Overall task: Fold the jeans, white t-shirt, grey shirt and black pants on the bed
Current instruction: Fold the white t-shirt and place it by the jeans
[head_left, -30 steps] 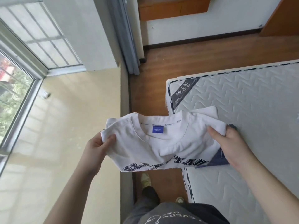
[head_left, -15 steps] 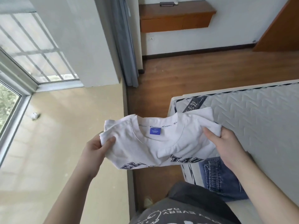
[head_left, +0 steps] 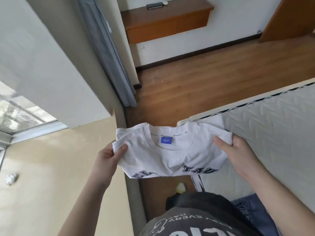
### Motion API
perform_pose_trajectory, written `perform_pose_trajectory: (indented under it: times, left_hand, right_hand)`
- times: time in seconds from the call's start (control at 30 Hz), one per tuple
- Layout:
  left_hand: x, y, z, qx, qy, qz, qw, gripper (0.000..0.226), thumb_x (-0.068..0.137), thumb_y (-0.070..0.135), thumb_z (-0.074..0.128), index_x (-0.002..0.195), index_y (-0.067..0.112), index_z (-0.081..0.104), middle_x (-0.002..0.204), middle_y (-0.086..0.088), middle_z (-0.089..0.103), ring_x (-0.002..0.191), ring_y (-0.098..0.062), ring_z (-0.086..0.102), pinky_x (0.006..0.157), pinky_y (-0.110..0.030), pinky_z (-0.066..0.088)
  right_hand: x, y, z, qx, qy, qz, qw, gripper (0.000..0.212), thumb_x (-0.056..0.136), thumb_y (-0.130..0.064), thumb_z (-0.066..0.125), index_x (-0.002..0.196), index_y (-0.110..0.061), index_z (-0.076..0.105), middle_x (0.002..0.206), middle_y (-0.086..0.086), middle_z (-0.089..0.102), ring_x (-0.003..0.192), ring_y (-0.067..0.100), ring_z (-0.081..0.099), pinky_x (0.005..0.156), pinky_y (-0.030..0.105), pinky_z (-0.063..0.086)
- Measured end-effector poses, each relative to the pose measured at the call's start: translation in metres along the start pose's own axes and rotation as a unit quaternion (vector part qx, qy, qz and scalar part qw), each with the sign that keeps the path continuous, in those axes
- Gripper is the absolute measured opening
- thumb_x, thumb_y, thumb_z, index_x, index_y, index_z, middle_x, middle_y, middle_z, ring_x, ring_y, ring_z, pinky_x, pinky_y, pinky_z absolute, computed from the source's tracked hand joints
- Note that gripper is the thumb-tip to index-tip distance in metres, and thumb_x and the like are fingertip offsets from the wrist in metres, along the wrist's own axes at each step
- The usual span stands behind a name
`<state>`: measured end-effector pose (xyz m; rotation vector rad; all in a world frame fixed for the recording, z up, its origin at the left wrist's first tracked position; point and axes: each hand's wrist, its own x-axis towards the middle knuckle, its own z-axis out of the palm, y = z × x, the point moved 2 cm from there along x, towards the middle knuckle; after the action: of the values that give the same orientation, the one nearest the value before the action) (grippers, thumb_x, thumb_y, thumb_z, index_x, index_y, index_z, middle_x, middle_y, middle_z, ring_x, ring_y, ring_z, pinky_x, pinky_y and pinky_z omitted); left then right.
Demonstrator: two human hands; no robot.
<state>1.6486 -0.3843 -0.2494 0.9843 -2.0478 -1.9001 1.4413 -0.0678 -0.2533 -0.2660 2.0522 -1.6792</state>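
While my left hand (head_left: 109, 155) and right hand (head_left: 238, 150) each pinch a side of the folded white cotton t-shirt with navy lettering (head_left: 168, 150), it hangs above the bed's (head_left: 272, 133) near corner. Blue denim jeans (head_left: 252, 212) lie at the near edge, seemingly done; grey shirt, black pants unseen.

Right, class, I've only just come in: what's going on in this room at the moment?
A person is folding laundry beside a bed. Both hands hold a white t-shirt in the air at the mattress corner: the left hand pinches one side and the right hand grips the other. The shirt looks partly folded, collar and blue label facing up. Jeans lie on the bed near the person's body.
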Motion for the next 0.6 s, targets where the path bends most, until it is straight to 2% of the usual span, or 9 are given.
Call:
perform_pose_trajectory:
  times: [0.07,0.2,0.4,0.5,0.6]
  left_hand:
    - [0.031,0.017,0.003,0.016,0.004,0.013,1.0,0.034,0.083,0.048,0.066,0.101,0.02,0.072,0.101,-0.004,0.075,0.1,-0.022,0.07,0.094,-0.054,0.052]
    - [0.087,0.043,0.011,0.012,0.008,0.014,1.0,0.032,0.084,0.047,0.066,0.098,0.019,0.072,0.1,-0.006,0.075,0.101,-0.025,0.069,0.094,-0.056,0.051]
    - [0.172,0.065,0.025,0.02,-0.021,0.011,1.0,0.023,0.093,0.042,0.061,0.104,0.024,0.072,0.102,0.0,0.075,0.101,-0.019,0.07,0.089,-0.047,0.054]
    - [0.229,0.076,0.028,0.019,-0.055,0.016,0.998,0.017,0.098,0.032,0.059,0.105,0.025,0.072,0.104,0.002,0.075,0.1,-0.016,0.07,0.082,-0.035,0.051]
    - [0.289,0.086,0.034,0.013,-0.1,0.017,0.995,0.019,0.098,0.03,0.059,0.109,0.023,0.072,0.109,0.001,0.074,0.105,-0.017,0.069,0.087,-0.037,0.052]
  right_hand:
    - [0.032,-0.012,0.001,0.007,-0.003,0.008,1.0,0.015,0.093,-0.027,0.064,0.103,-0.033,0.073,0.104,-0.007,0.075,0.099,0.011,0.07,0.081,0.033,0.051]
    - [0.093,-0.037,0.002,0.006,0.002,0.02,1.0,0.015,0.093,-0.026,0.066,0.106,-0.027,0.071,0.104,-0.004,0.075,0.1,0.018,0.07,0.095,0.049,0.052]
    - [0.156,-0.052,0.012,-0.029,0.035,0.009,0.999,0.015,0.093,-0.028,0.066,0.101,-0.04,0.07,0.097,-0.005,0.075,0.096,0.022,0.07,0.092,0.054,0.052]
    - [0.185,-0.055,0.018,-0.037,0.066,0.021,0.997,0.016,0.093,-0.027,0.067,0.099,-0.041,0.069,0.096,-0.003,0.075,0.096,0.026,0.069,0.091,0.054,0.052]
    - [0.211,-0.059,0.023,-0.025,0.1,0.036,0.994,0.02,0.092,-0.025,0.067,0.099,-0.043,0.07,0.097,-0.008,0.075,0.093,0.017,0.071,0.089,0.045,0.053]
